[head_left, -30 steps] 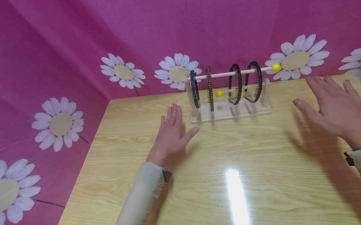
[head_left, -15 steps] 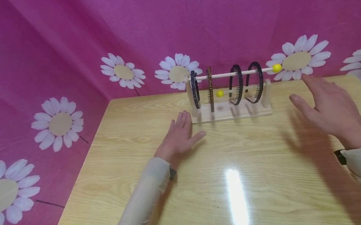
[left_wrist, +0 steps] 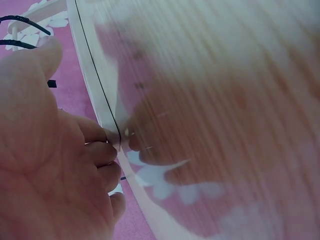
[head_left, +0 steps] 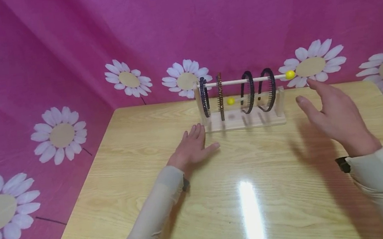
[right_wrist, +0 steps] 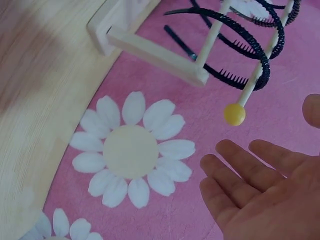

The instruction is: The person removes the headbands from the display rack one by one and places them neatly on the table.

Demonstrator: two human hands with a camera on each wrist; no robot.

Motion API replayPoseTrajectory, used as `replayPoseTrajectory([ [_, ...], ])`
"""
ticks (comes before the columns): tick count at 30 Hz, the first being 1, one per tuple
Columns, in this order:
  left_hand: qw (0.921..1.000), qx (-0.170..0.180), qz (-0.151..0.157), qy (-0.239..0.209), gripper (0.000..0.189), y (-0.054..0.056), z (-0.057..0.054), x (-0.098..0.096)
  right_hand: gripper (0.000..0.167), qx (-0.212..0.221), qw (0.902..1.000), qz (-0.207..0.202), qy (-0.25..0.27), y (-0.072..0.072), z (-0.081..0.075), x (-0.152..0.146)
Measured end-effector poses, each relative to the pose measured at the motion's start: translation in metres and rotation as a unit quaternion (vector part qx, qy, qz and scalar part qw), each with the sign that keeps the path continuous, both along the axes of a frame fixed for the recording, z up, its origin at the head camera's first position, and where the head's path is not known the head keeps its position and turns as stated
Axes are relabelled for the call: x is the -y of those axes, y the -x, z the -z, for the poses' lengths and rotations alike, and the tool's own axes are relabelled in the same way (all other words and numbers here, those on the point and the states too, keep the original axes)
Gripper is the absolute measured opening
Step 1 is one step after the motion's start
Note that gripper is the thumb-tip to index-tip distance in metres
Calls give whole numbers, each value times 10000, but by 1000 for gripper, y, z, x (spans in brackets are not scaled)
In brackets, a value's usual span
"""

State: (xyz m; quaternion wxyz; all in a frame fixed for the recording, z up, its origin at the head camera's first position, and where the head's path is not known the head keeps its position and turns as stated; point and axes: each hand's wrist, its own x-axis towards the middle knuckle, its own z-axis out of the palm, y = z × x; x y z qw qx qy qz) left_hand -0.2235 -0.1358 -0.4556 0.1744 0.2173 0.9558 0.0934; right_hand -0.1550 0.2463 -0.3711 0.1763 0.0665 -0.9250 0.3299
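My left hand [head_left: 190, 149] is spread beside the stand [head_left: 236, 124] with 4 headbands [head_left: 252, 89]. My right hand [head_left: 338, 118] is spread near the upper yellow ball [head_left: 290, 74].

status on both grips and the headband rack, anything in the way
Left grip by left end of rack, contact unclear. Right grip empty, apart from yellow ball on upper rod. Headbands hanging there. No obstruction seen.

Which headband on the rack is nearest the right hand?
The black headband closest to the yellow ball on the upper rod; the others hang farther left.
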Motion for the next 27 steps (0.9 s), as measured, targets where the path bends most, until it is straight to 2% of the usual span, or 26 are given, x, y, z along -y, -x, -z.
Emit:
replayPoseTrajectory([
  [8, 10000, 2, 14, 4, 101, 5, 4, 0, 58, -13, 9994, 101, 331, 4, -3, 22],
  [17, 10000, 64, -3, 23, 102, 5, 3, -1, 49, 111, 9941, 574, 918, 15, -2, 42],
  [22, 10000, 54, -15, -2, 103, 5, 4, -1, 42, 85, 9910, 719, 1130, 24, 3, 52],
  [27, 10000, 56, -1, -32, 104, 5, 5, -1, 42, 262, 9879, 784, 1312, 30, 9, 58],
])
